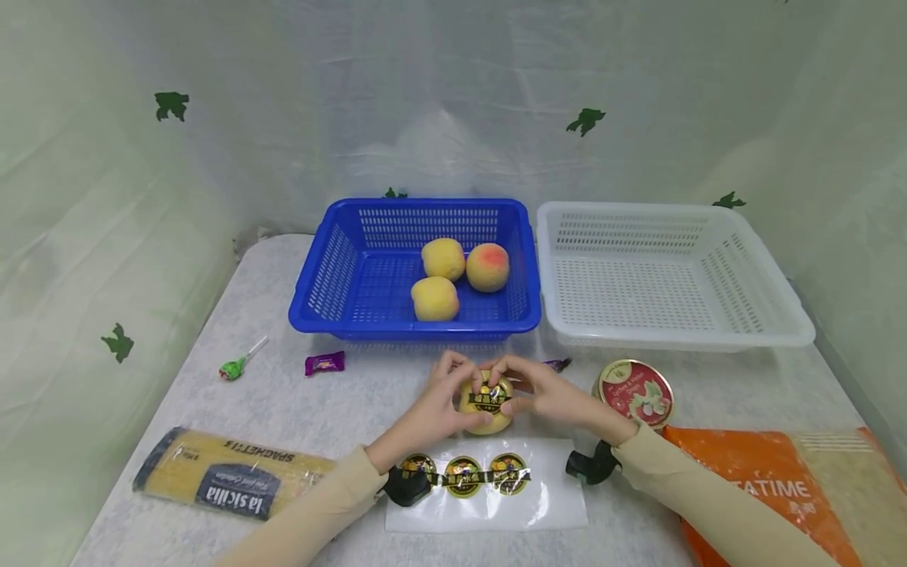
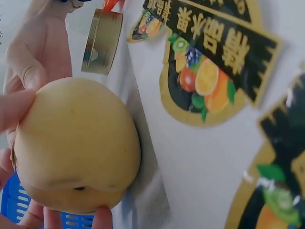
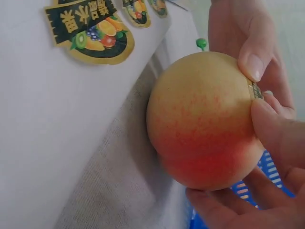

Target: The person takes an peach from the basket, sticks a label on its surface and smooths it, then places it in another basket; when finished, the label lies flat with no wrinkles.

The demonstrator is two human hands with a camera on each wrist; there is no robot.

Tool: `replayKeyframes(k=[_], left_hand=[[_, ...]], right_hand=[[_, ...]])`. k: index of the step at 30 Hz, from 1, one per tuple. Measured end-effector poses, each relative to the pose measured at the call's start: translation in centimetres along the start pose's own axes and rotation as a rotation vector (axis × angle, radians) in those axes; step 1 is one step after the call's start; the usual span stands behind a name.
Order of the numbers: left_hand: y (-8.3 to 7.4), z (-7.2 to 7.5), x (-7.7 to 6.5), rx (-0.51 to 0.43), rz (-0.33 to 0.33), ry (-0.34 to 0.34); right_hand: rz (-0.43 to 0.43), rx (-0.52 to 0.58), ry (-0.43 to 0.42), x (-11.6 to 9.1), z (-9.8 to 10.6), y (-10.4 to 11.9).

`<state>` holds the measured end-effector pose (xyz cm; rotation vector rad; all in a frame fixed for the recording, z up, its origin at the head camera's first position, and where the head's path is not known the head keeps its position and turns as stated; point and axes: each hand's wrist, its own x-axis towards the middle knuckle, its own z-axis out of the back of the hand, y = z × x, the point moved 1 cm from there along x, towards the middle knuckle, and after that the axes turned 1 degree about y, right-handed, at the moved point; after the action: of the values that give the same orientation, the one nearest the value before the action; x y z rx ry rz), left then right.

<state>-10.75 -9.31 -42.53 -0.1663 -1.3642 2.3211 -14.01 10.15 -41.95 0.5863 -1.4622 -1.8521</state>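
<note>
A yellow peach with a red blush (image 3: pixel 205 119) is held between both hands above the table, just behind a white sticker sheet (image 1: pixel 489 516). A black-and-gold fruit sticker (image 1: pixel 490 398) lies on its upward side. My left hand (image 1: pixel 435 403) grips the peach from the left, thumb near the front and fingers curled behind. From the right, my right hand (image 1: pixel 549 394) curls round it, the thumb at the sticker's edge in the right wrist view. Several more stickers (image 2: pixel 205 71) lie on the sheet. The left wrist view shows the peach's plain yellow side.
Behind the hands stand a blue basket (image 1: pixel 418 325) with three peaches (image 1: pixel 435 299) and a white basket (image 1: pixel 680 339). At left lie a spaghetti packet (image 1: pixel 241 482), a lollipop (image 1: pixel 232 368) and a purple candy (image 1: pixel 324 363). A round tin (image 1: pixel 635 391) and an orange bag (image 1: pixel 765 480) are at right.
</note>
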Motion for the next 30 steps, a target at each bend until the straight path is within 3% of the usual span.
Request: replayKeyframes(k=[4,9,13,18,24,30], left_hand=[[0.2,0.2,0.1,-0.106,0.024,-0.003],[0.6,0.8,0.4,-0.234,0.037,0.031],[-0.9,1.5,0.1,-0.299,0.092,0.056],[-2.3,1.9,-0.2,-0.336,0.158,0.058],[-2.7,1.6,0.2,-0.354,0.229,-0.013],[-3.0,1.4,0.5,-0.385,0.234,-0.053]], right_hand=[[-0.028,0.06,-0.027,0.1,-0.1,-0.2],[-0.054,0.051,-0.087,0.1,0.0,-0.1],[-0.043,0.085,-0.068,-0.1,0.3,-0.6],[-0.077,0.137,-0.068,0.0,0.2,-1.0],[-0.139,0.13,-0.194,0.7,-0.5,-0.5],[-0.168,0.222,-0.273,1.1,-0.8,-0.4]])
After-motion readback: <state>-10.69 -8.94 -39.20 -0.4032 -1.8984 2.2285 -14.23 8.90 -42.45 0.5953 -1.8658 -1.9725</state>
